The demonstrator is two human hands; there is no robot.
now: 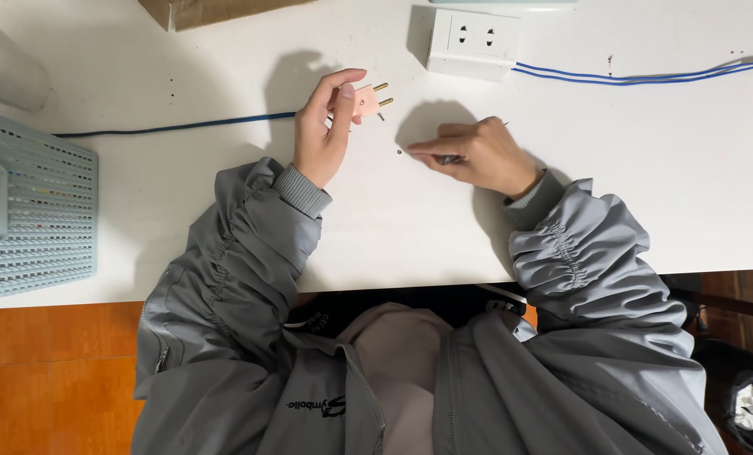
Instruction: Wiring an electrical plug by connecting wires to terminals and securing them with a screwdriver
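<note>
Head view — left hand round pink plug

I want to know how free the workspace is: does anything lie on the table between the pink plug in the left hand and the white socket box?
Nothing visible does: only bare white table separates the pink plug in the left hand from the socket box.

The single head-worn camera looked almost straight down from above the person's chest, close over the white flat worktop, the far edge at the frame's top.
</note>
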